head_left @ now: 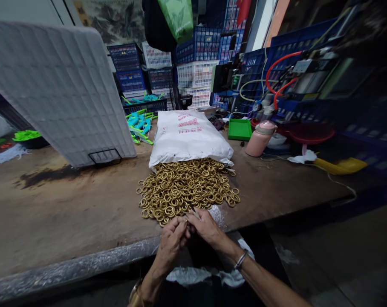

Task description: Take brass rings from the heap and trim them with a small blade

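Observation:
A heap of gold-coloured rings (183,187) spills over the table from the mouth of a white woven sack (190,136) with red print. At the table's front edge, just below the heap, my two hands meet. My right hand (208,227) is closed around a thin tool (195,213) with a dark tip and a pale shaft; its exact kind is too small to tell. The fingers of my left hand (172,238) are pinched together against the right fingertips. Whatever they grip is hidden by the fingers.
A tall white ribbed panel (62,94) leans at left on the brown table (85,213). Behind the sack lie blue and green plastic pieces (140,123). To its right stand a green tray (240,129), a pink bottle (260,138) and a machine with red hoses (305,79). Stacked crates (198,72) fill the back.

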`<state>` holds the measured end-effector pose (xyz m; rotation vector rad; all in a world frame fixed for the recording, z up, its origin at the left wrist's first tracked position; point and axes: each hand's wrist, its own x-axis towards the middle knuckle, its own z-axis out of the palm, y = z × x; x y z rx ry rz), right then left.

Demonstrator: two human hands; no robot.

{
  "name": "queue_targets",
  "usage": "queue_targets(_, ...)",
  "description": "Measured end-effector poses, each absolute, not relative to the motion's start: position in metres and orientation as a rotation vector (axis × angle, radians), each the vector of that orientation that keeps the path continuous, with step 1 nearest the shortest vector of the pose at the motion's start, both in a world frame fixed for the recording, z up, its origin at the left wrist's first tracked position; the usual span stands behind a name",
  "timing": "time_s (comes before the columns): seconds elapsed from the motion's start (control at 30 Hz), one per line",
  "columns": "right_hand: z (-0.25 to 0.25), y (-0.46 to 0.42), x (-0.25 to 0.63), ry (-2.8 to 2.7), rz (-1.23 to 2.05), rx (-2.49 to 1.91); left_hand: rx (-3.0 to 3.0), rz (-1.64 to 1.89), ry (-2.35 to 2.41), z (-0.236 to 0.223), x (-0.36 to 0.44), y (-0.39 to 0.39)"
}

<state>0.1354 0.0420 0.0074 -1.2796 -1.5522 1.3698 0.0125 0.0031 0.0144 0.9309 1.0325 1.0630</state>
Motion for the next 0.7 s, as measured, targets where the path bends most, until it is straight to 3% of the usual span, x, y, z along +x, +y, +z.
queue_targets(0.23,0.003,0.042,0.136,-1.514,1.471,-1.206,0.900,1.139,0.976,0.005,0.015,0.000)
queue_targets(0.47,0.008,0.035,0.143,-1.901,0.972,-1.369,0.869,1.148,1.075,0.019,0.014,-0.001)
queue_targets(0.7,0.003,0.024,0.147,-2.297,0.697,-1.370,0.935,1.187,1.112,0.017,0.016,0.000)
